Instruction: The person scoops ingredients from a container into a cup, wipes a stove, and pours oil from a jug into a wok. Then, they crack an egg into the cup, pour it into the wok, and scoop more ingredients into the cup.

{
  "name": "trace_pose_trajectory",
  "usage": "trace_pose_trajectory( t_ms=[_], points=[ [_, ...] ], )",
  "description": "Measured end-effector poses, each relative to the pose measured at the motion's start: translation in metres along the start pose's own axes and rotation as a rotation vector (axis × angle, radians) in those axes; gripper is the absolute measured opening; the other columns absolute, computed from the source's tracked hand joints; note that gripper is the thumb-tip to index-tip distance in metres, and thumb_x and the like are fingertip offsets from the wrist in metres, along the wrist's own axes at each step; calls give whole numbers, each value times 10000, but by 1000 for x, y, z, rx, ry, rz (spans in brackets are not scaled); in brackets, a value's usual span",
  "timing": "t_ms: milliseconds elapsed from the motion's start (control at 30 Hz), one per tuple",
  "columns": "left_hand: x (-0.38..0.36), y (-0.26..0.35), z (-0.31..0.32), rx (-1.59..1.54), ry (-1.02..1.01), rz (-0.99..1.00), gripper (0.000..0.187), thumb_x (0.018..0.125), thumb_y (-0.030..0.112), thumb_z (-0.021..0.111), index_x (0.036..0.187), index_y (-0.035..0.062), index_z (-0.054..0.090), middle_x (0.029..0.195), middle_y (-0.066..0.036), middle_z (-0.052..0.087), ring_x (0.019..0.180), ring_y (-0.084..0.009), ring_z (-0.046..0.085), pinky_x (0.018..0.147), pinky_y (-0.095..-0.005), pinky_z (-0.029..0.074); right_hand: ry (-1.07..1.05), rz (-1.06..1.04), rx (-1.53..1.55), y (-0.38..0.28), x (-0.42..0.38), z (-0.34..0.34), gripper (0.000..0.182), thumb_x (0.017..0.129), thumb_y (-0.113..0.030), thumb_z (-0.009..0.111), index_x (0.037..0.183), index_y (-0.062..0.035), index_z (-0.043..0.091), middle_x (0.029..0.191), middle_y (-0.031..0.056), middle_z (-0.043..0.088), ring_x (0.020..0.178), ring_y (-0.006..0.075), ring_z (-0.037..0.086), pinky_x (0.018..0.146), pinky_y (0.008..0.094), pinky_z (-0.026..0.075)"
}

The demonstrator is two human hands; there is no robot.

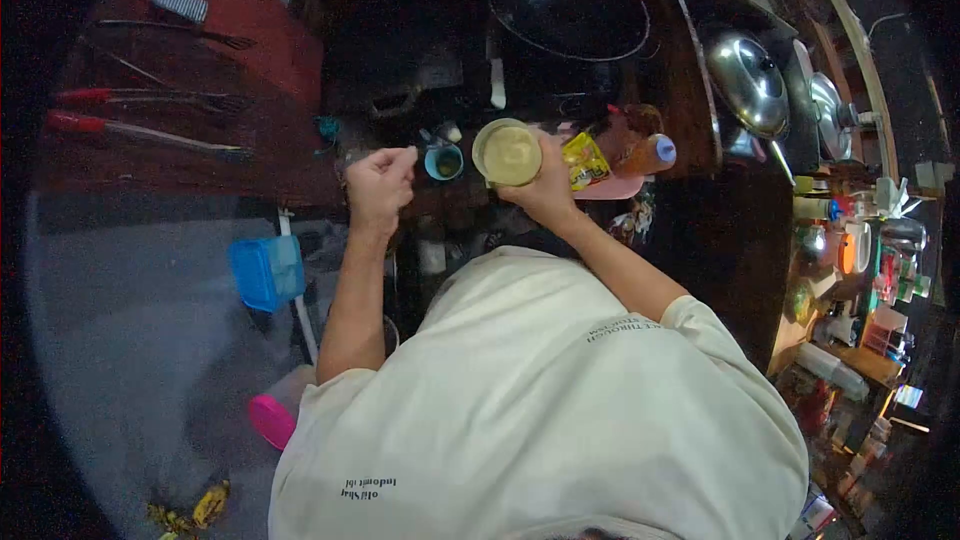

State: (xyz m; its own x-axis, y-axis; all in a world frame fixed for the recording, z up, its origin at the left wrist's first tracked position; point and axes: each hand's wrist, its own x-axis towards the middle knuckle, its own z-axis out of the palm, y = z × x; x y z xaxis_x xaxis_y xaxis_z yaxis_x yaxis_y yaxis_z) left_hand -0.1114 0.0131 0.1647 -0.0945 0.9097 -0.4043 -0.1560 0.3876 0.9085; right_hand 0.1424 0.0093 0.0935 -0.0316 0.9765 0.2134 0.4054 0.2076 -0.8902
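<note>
My right hand point(547, 183) is wrapped round a pale yellowish cup point(481, 166), tilted so that its round mouth faces me. Creamy, pale stuff point(512, 152) shows inside it. To the left, my left hand point(380, 182) is raised with its fingers pinched together; whatever they hold, if anything, is too small to make out. Between the two hands stands a small light-blue cup point(429, 163) with something dark in it. Beside my right hand are a yellow packet point(586, 161) and a bottle with a purple-blue cap point(664, 149).
A large black wok point(570, 10) sits at the back, with a shiny metal lid point(748, 85) to its right. Red-handled tongs point(150, 131) and other utensils lie at the left. A blue container point(262, 275) is lower left; shelves of kitchenware line the right.
</note>
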Motion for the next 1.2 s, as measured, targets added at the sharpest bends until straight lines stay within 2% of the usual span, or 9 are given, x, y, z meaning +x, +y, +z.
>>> trace_pose_trajectory(
  t_ms=[233, 333, 500, 633, 733, 800, 933, 1000, 1200],
  points=[
    [20, -63, -44, 625, 386, 482, 196, 917, 154, 723, 919, -41, 714, 727, -99, 710, 636, -121, 658, 607, -298, 508, 10, 122, 45, 10, -17, 0, 700, 604, -94, 868, 1233, -60, 563, 1138, 117, 608, 1089, 277, 601, 967, 384, 472],
    [16, -75, -32, 681, 396, 555, 164, 903, 127, 719, 890, -36, 706, 724, -147, 693, 636, -182, 680, 609, -314, 508, 27, 102, 16, 9, -20, 0, 704, 602, -102, 879, 1230, -49, 565, 1154, 114, 611, 1092, 276, 604, 974, 385, 472],
    [36, -115, -40, 1218, 175, 1065, 100, 911, 78, 684, 977, 6, 662, 816, -134, 661, 672, -322, 665, 603, -418, 551, -8, 140, 19, 17, -23, 5, 742, 558, -106, 881, 1226, -55, 561, 1163, 125, 596, 1107, 305, 590, 979, 400, 474],
    [32, -99, -36, 1102, 260, 1048, 116, 908, 92, 700, 970, -5, 685, 800, -132, 683, 662, -286, 681, 597, -373, 546, -6, 174, 81, 1, -24, 3, 742, 565, -112, 880, 1230, -58, 557, 1171, 123, 592, 1115, 310, 585, 986, 405, 472],
    [4, -40, -12, 702, 362, 777, 121, 908, 109, 708, 936, -8, 724, 768, -140, 705, 651, -243, 695, 599, -330, 531, -11, 153, -9, -2, -22, -2, 741, 568, -109, 879, 1232, -60, 555, 1166, 126, 591, 1113, 320, 582, 992, 411, 470],
    [-9, -7, 4, 539, 84, 647, 146, 911, 128, 707, 895, -13, 745, 729, -143, 711, 634, -214, 694, 610, -300, 515, -21, 92, -76, -4, -19, -3, 750, 558, -106, 877, 1233, -62, 554, 1173, 131, 581, 1128, 325, 571, 1000, 414, 465],
    [-10, 26, 53, 913, -240, 693, 140, 855, 142, 714, 883, 11, 756, 762, -158, 724, 659, -242, 718, 631, -327, 540, 42, -17, 27, 5, -16, 6, 783, 538, -115, 879, 1244, -63, 545, 1182, 139, 568, 1146, 333, 556, 1012, 419, 458],
    [-3, 25, 70, 917, -271, 687, 152, 836, 143, 718, 870, -2, 752, 761, -183, 715, 673, -286, 722, 634, -327, 544, 26, -31, 67, 2, -16, 4, 825, 519, -131, 882, 1262, -60, 530, 1206, 144, 561, 1163, 348, 545, 1023, 428, 452],
    [-22, 42, 97, 891, -272, 666, 223, 869, 209, 753, 938, -3, 759, 770, -119, 736, 638, -180, 692, 635, -310, 542, 93, -17, 178, -4, -21, -16, 858, 529, -127, 887, 1293, -21, 509, 1238, 139, 581, 1190, 299, 560, 1041, 395, 449]
  ],
)
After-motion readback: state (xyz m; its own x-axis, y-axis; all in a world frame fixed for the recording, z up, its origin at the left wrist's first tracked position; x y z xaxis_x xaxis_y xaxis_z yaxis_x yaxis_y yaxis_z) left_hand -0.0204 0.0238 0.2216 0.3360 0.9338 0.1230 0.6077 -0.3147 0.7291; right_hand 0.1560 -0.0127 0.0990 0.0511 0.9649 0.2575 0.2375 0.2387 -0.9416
